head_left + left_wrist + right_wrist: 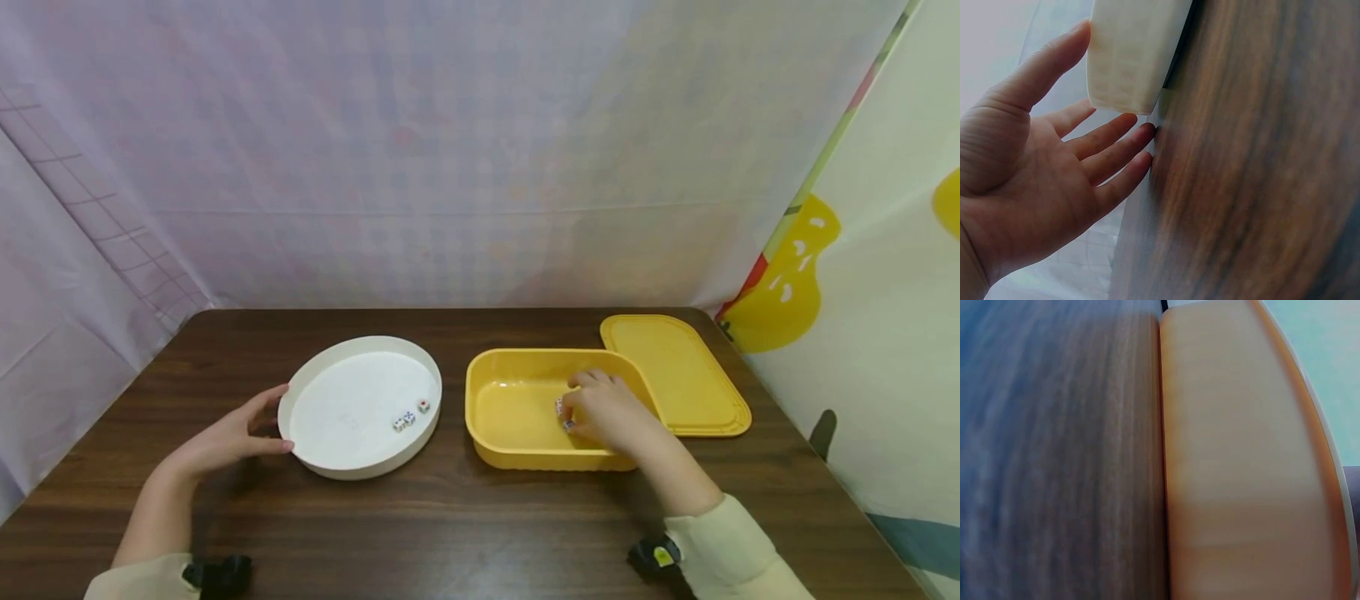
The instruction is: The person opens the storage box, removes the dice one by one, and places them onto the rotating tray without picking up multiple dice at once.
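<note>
Three small white dice (408, 417) lie in the right part of a round white tray (352, 475). At the tray's left side is my left hand (240, 433), thumb and fingers spread and relaxed against the wall. In the left wrist view the thumb touches the tray's rim (1125, 62) and the fingertips are at its base. My right hand (607, 408) reaches down into a yellow rectangular box (495, 454), fingers bent around white dice (559, 407). Whether it pinches one is not clear. The right wrist view shows the box's outer wall (1241, 450), and most of the hand is hidden.
A yellow lid (686, 375) lies flat behind and to the right of the box, partly covered by it. Everything stands on a dark wooden table (420, 533). Pale curtains (450, 167) hang behind the table and along both sides.
</note>
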Motion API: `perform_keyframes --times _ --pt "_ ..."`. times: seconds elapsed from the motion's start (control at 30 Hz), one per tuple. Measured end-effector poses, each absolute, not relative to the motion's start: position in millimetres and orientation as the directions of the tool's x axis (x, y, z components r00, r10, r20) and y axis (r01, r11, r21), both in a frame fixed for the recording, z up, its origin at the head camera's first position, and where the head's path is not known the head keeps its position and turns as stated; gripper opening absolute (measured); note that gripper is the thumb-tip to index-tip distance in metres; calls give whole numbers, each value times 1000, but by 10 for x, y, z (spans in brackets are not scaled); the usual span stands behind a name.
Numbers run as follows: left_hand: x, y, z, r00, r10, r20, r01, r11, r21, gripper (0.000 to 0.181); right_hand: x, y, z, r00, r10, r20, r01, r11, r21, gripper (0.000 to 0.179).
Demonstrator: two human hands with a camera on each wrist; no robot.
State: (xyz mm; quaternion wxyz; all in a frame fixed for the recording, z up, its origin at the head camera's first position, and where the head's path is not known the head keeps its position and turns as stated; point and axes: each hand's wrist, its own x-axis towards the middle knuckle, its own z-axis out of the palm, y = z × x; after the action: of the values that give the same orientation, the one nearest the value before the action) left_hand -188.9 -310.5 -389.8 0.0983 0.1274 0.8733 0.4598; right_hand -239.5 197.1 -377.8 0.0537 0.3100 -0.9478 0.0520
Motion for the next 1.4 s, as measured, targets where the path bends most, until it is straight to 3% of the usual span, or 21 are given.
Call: perform_keyframes --times 0.7,1.4 --pt "-1886 -3108 -3899 -950 306 -65 116 539 834 91 -2336 1915 -3651 -790 -581 193 -594 804 -12 16" --pt "-1892 -3112 -3905 -949 305 -80 98 525 845 91 -2328 1622 -3455 -781 -582 226 -608 791 -66 12"
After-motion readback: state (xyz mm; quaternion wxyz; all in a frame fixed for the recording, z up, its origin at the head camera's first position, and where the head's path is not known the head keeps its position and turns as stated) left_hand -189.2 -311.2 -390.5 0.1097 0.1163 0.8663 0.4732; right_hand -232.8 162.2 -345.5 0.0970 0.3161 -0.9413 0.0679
